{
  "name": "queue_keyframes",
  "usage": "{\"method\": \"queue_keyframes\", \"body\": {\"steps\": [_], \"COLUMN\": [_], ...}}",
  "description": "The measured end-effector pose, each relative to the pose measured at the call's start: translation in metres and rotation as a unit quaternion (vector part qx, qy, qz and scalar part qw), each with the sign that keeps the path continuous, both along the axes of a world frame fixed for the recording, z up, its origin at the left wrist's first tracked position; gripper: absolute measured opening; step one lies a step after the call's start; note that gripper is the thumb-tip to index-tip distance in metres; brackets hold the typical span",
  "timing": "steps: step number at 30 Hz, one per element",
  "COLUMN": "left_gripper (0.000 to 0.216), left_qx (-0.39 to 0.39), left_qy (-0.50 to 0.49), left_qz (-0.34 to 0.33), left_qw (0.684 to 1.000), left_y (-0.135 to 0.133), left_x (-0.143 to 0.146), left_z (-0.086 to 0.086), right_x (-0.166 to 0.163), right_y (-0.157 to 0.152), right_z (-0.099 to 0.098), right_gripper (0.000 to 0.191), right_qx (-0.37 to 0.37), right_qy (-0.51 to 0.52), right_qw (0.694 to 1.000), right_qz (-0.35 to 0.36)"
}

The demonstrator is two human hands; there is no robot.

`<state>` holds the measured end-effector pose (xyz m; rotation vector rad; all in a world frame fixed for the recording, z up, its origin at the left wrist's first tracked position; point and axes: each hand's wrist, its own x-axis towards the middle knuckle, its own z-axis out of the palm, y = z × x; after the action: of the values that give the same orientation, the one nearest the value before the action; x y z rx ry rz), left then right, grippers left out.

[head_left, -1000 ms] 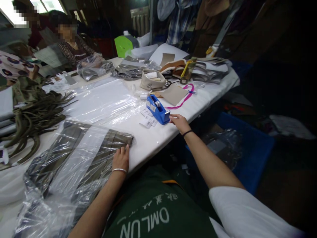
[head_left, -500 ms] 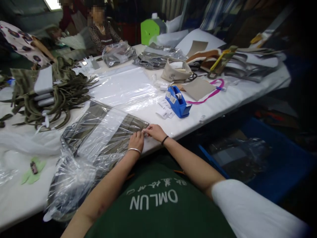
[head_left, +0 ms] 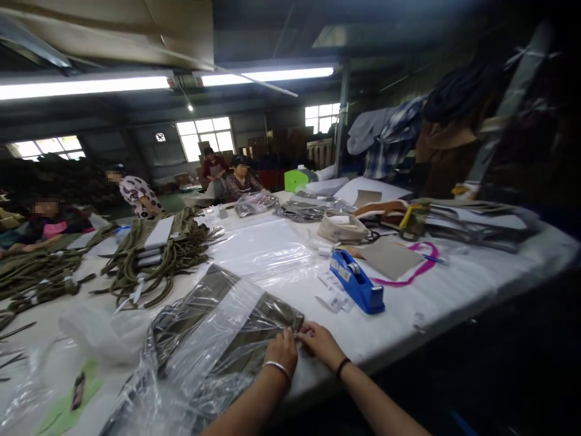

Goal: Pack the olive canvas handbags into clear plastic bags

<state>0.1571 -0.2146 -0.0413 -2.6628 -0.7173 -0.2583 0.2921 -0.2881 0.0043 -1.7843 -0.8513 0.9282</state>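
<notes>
A folded olive garment with a pale paper band lies inside a clear plastic bag [head_left: 227, 321] on the white table. My left hand [head_left: 282, 351], with a silver bangle at the wrist, has its fingers curled down on the bag's right corner. Touching that same corner, my right hand [head_left: 320, 342] wears a black band and pinches at the plastic with thumb and forefinger. The fingertips of both hands almost meet. Beyond my right hand stands a blue tape dispenser [head_left: 356, 281], beside some white printed labels [head_left: 333, 297].
Olive strapped pieces [head_left: 154, 254] are heaped at the left. Flat clear bags [head_left: 265, 248] lie mid-table. A beige fabric band [head_left: 342, 227], grey card [head_left: 393, 259] and pink strap [head_left: 413, 275] lie to the right. A small dark tool [head_left: 78, 390] rests on green paper. Several people are across the table.
My view has tilted up, so the table sits lower and the room, lamps and windows show. Both hands stay at the same corner of the bag.
</notes>
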Motion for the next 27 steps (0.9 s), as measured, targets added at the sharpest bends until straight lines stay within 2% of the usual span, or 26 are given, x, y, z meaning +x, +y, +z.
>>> {"method": "queue_keyframes", "body": {"steps": [2,4,7,10,12,16,19,23,25,27], "left_gripper": [0.040,0.040,0.036,0.030,0.028,0.033,0.038,0.044,0.044,0.043], "left_qx": [-0.030,-0.050,-0.071,-0.077,-0.073,-0.022,-0.009,-0.050,-0.067,-0.078], "left_qy": [0.029,0.039,0.036,0.023,0.007,-0.060,-0.138,-0.220,-0.237,-0.247], "left_qz": [-0.006,-0.008,-0.010,-0.019,-0.026,-0.048,-0.061,-0.069,-0.060,-0.053], "left_qw": [0.999,0.998,0.997,0.997,0.997,0.997,0.989,0.972,0.967,0.965], "left_y": [0.000,0.000,0.000,-0.004,-0.007,-0.014,-0.018,-0.032,-0.040,-0.047], "left_x": [-0.003,-0.006,-0.010,-0.013,-0.015,-0.025,-0.042,-0.070,-0.079,-0.084], "left_z": [0.016,0.034,0.056,0.071,0.080,0.107,0.142,0.185,0.196,0.199], "right_x": [-0.005,-0.012,-0.022,-0.030,-0.034,-0.039,-0.042,-0.045,-0.044,-0.041], "right_y": [-0.008,-0.015,-0.024,-0.025,-0.021,-0.002,0.015,0.036,0.043,0.046], "right_z": [0.002,0.006,0.010,0.009,0.009,0.020,0.035,0.050,0.049,0.039], "right_gripper": [0.025,0.035,0.042,0.043,0.042,0.039,0.040,0.037,0.038,0.040], "right_qx": [0.003,0.015,0.032,0.059,0.109,0.211,0.219,0.242,0.261,0.240], "right_qy": [0.152,0.247,0.322,0.349,0.323,0.188,0.099,0.014,-0.016,-0.039], "right_qw": [0.988,0.966,0.942,0.933,0.939,0.959,0.971,0.970,0.965,0.970], "right_qz": [-0.038,-0.073,-0.093,-0.067,-0.037,-0.009,-0.002,0.006,0.009,0.023]}}
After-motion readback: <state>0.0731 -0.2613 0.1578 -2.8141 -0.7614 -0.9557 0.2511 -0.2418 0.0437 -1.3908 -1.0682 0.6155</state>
